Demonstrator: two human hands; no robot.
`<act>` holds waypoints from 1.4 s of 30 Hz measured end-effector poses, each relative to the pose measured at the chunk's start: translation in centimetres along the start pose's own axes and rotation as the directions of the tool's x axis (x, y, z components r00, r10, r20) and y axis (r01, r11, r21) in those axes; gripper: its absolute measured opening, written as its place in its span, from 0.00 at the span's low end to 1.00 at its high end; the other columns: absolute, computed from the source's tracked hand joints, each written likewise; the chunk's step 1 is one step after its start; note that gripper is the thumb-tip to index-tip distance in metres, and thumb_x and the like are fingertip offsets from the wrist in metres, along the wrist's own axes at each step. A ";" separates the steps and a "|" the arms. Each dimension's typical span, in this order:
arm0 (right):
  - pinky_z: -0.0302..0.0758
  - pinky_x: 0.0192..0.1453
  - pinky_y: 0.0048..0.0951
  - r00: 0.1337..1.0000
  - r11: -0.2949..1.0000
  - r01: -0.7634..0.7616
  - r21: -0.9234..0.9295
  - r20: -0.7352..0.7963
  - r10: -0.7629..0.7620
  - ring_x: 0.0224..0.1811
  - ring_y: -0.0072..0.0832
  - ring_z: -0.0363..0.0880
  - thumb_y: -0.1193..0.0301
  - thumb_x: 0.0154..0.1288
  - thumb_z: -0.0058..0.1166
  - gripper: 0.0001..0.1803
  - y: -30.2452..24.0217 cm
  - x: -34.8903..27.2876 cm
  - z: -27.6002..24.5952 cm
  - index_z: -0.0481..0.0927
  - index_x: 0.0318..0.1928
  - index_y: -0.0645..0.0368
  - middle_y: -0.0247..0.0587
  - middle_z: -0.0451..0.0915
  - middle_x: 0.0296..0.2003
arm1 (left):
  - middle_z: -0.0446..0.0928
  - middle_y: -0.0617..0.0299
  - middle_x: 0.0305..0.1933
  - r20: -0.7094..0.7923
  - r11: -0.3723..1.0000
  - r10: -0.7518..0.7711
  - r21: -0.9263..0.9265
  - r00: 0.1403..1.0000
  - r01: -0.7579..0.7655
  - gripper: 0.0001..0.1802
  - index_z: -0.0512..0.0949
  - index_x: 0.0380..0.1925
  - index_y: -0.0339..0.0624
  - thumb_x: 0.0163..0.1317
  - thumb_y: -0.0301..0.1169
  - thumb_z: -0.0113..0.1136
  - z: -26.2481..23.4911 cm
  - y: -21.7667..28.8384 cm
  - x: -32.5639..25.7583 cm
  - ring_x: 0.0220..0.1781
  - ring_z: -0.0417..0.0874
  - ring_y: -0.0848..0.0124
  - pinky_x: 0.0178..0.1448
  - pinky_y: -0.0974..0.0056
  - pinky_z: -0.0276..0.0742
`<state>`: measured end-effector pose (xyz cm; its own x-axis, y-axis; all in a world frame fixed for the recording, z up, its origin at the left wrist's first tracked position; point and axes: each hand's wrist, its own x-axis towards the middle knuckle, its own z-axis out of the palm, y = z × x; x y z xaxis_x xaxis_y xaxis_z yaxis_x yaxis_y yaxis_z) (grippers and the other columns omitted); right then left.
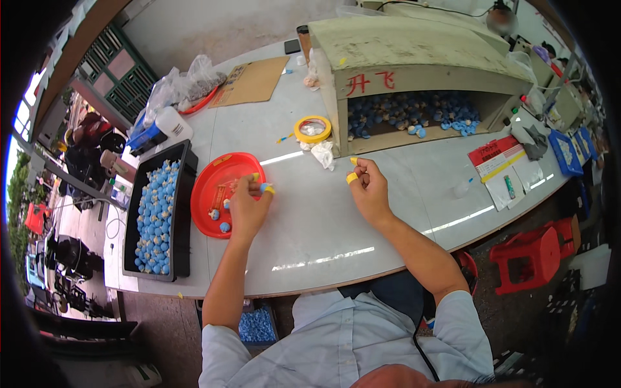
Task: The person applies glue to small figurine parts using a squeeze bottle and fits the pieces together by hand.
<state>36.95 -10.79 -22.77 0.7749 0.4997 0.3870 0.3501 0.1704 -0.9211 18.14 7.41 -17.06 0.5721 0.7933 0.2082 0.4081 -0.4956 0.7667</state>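
My left hand hovers over the right edge of a red round plate, fingers curled, with yellow and blue finger covers on the tips; it seems to pinch something small, too tiny to identify. The plate holds a few small blue and beige pieces. My right hand is raised above the white table, fingers closed together, with yellow covers on thumb and finger. Whether it holds a piece I cannot tell. A black tray full of several blue pieces lies left of the plate.
A roll of yellow tape and a crumpled white cloth lie ahead. A big open-fronted box holds several blue pieces. Cardboard, plastic bags, papers and a red stool surround the table.
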 end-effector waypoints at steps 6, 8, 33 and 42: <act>0.69 0.30 0.19 0.933 0.908 -0.334 0.254 -0.047 0.356 0.28 0.16 0.70 0.80 0.61 0.52 0.18 -3.8 1.8 -2.0 0.70 0.53 0.64 0.32 0.71 0.38 | 0.79 0.48 0.46 -0.021 0.820 0.192 0.552 0.981 -0.148 0.24 0.75 0.49 0.35 0.50 0.30 0.64 -2.2 -3.8 0.3 0.58 0.73 0.53 0.58 0.51 0.67; 0.69 0.30 0.20 0.922 0.890 -0.369 0.268 -0.014 0.387 0.29 0.16 0.70 0.80 0.61 0.51 0.19 -4.1 2.5 -2.8 0.69 0.54 0.63 0.32 0.71 0.39 | 0.79 0.47 0.47 0.000 0.794 0.209 0.584 0.978 -0.170 0.23 0.76 0.48 0.35 0.50 0.30 0.64 -2.6 -4.3 0.1 0.59 0.72 0.53 0.60 0.51 0.66; 0.72 0.50 0.41 0.968 0.546 0.196 -0.814 0.071 -0.241 0.45 0.43 0.75 0.78 0.54 0.54 0.15 4.3 10.6 -5.7 0.79 0.45 0.59 0.46 0.77 0.40 | 0.79 0.52 0.43 0.116 0.774 0.628 0.013 0.769 -0.634 0.21 0.73 0.47 0.34 0.52 0.24 0.66 4.0 3.5 -3.7 0.42 0.81 0.56 0.43 0.59 0.77; 0.69 0.54 0.44 0.971 0.304 0.181 -0.935 0.122 -0.204 0.51 0.49 0.71 0.75 0.45 0.60 0.23 5.7 15.3 -7.6 0.79 0.46 0.59 0.50 0.75 0.45 | 0.80 0.57 0.41 0.336 0.924 0.256 -0.362 0.906 -0.127 0.22 0.71 0.53 0.34 0.58 0.24 0.63 8.9 0.9 -4.7 0.37 0.81 0.72 0.33 0.69 0.74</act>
<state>54.81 -8.60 -21.77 0.6170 0.5540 0.5589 0.7391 -0.6518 -0.1700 22.17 0.07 -22.76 0.8621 0.4733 0.1813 0.0468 -0.4304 0.9014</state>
